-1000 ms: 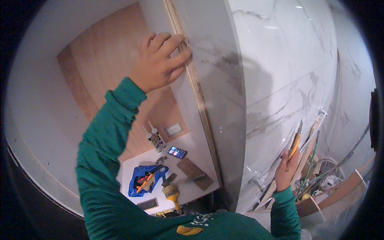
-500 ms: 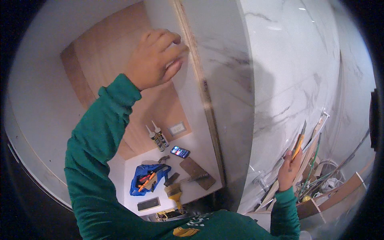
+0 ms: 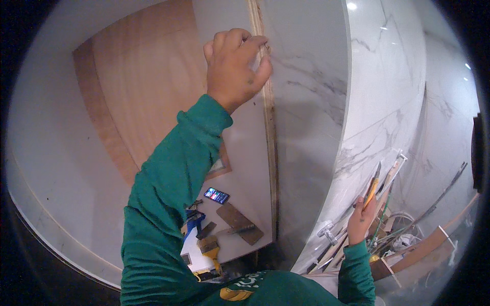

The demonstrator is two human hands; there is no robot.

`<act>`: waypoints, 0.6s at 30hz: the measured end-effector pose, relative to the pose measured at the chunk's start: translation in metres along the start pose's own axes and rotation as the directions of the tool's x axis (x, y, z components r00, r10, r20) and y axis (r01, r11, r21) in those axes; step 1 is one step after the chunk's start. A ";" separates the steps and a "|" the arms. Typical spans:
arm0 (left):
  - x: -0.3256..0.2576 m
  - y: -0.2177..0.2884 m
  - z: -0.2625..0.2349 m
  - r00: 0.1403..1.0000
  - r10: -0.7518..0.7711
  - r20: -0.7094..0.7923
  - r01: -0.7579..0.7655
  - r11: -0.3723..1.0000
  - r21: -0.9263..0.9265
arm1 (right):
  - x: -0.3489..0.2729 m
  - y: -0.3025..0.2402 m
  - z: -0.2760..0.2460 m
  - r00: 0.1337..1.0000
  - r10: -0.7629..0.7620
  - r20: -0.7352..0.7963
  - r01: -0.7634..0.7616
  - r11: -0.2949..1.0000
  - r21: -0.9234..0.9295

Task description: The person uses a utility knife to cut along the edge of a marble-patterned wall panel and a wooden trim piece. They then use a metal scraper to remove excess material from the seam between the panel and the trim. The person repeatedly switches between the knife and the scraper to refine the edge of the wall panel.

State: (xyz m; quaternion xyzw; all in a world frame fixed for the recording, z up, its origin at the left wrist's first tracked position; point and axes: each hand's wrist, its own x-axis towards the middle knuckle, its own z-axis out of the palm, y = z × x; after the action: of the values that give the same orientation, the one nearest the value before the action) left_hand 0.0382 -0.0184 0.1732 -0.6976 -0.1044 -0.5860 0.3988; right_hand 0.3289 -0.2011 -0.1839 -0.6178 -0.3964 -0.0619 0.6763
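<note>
My left hand (image 3: 235,66) is raised at the raw wooden edge (image 3: 270,120) of an upright panel. Its fingers are curled, and the thumb and forefinger meet that edge; whether something small sits between them I cannot make out. Low on the right, my right hand (image 3: 360,220) is closed round a yellow utility knife (image 3: 373,189), its blade pointing up. A grey marbled panel face (image 3: 306,127) stands between the two hands.
On the white shelf below lie a lit phone (image 3: 216,195), a brown board (image 3: 236,220), a paintbrush (image 3: 210,249) and a partly hidden blue bag (image 3: 195,221). Wood strips and debris (image 3: 403,239) fill the right corner, near a chrome fitting (image 3: 328,232).
My left hand has moved right within the view, onto the wooden edge. My left forearm now hides the two sealant tubes and most of the blue bag. The knife stays in my right hand.
</note>
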 end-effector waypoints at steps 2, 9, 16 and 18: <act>0.001 -0.005 0.006 0.997 0.043 -0.065 -0.043 0.999 0.001 | 0.000 -0.001 0.000 1.000 0.015 0.004 -0.015 1.000 -0.002; 0.005 -0.016 0.012 0.993 0.118 -0.030 -0.117 0.993 0.034 | 0.000 0.010 0.003 0.999 -0.027 -0.028 0.025 0.997 -0.067; 0.027 -0.031 0.027 0.996 0.062 -0.065 -0.069 0.991 -0.115 | -0.002 -0.006 0.001 1.000 0.015 -0.021 -0.014 0.999 0.041; 0.035 -0.038 0.028 0.995 0.060 -0.080 -0.070 0.989 -0.127 | -0.002 -0.003 0.001 1.000 0.017 -0.009 -0.016 0.999 0.039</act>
State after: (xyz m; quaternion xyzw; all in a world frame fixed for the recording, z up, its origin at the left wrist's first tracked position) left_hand 0.0452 0.0143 0.2218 -0.7022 -0.0279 -0.6044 0.3753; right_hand 0.3252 -0.2012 -0.1823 -0.6075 -0.3894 -0.0514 0.6905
